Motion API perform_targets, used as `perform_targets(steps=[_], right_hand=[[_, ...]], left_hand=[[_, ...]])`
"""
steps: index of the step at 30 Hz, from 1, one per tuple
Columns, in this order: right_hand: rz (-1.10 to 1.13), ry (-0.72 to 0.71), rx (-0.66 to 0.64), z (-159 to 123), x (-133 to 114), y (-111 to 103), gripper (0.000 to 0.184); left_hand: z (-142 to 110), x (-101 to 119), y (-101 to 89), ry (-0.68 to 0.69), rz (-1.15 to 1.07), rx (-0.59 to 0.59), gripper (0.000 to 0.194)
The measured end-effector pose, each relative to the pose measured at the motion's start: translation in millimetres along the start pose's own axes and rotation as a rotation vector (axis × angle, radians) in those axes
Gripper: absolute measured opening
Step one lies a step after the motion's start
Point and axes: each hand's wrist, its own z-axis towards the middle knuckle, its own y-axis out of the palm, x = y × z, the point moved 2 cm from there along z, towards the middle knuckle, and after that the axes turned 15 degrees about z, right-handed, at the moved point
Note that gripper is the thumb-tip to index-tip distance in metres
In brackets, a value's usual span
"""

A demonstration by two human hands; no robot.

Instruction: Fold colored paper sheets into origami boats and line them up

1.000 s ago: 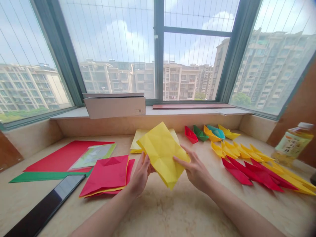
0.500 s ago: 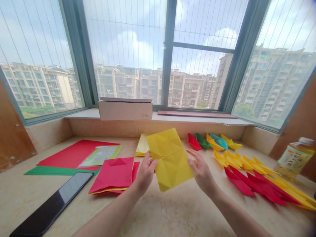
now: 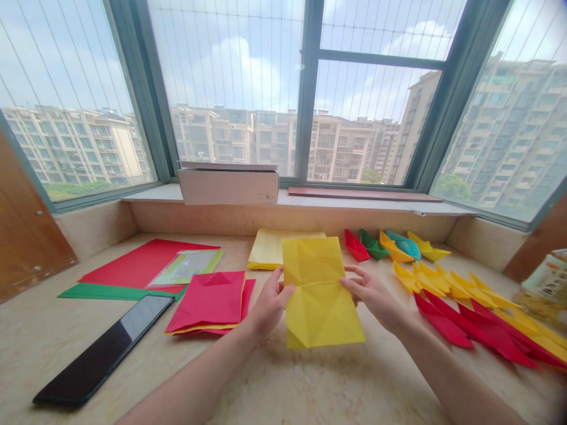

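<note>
From where I stand, two bare hands hold one creased, rectangular sheet of yellow paper (image 3: 316, 313) above the beige marbled counter (image 3: 301, 392), roughly midway along it. The left hand (image 3: 271, 302) grips its left edge, thumb lying on the front and the other fingers partly hidden behind; the right hand (image 3: 374, 296) pinches the right edge near the crease running across the middle. Just behind the sheet, and partly covered by it, lies one pale yellow paper stack (image 3: 266, 248). To the right I count five small folded paper boats in the back row: one red (image 3: 355, 245), one green (image 3: 373, 245), one orange-yellow (image 3: 394, 248), one blue (image 3: 408, 245) and one yellow (image 3: 428, 246). Nearer are a row of pointed yellow paper boats (image 3: 425, 278) and a cluster of pinkish-red paper boats (image 3: 443, 323) (they overlap so much that I can't settle either number). One clear plastic bottle (image 3: 547, 286) is cut off at the far right. Left of the hands sit one pile of folded red and yellow paper squares (image 3: 210, 301), one black phone (image 3: 106, 351), large flat red paper (image 3: 137, 264) over green paper (image 3: 110, 291), and one green-edged clear packet (image 3: 188, 267). One white cardboard box (image 3: 228, 186) and one flat reddish-brown board (image 3: 363, 193) rest on the windowsill.
</note>
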Motion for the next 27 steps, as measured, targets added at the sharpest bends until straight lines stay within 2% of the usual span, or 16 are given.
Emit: perform_targets(steps=[3, 10, 13, 17, 23, 27], right_hand=[[0.049, 0.001, -0.066, -3.5, -1.2, 1.3, 0.050], [0.126, -0.087, -0.073, -5.0, -4.4, 5.1, 0.036], [0.133, -0.103, -0.043, -5.4, -4.4, 4.7, 0.026], [0.167, -0.129, 0.028, -5.7, -7.3, 4.5, 0.019], [0.144, -0.242, 0.062, -9.8, -9.5, 7.5, 0.015], [0.124, -0.253, 0.044, -11.9, -7.0, 10.1, 0.017]], left_hand=[[-2.0, -2.1, 4.0, -0.009, -0.006, 0.006, 0.047], [-1.0, -7.1, 2.7, -0.051, -0.071, -0.069, 0.059], [-0.4, -8.8, 2.6, -0.040, -0.114, -0.044, 0.056], [0.6, -10.2, 3.3, -0.098, -0.241, -0.006, 0.054], [-5.2, -6.5, 7.5, -0.219, -0.375, -0.222, 0.058], [-9.8, -6.0, 10.5, -0.222, -0.247, -0.300, 0.053]])
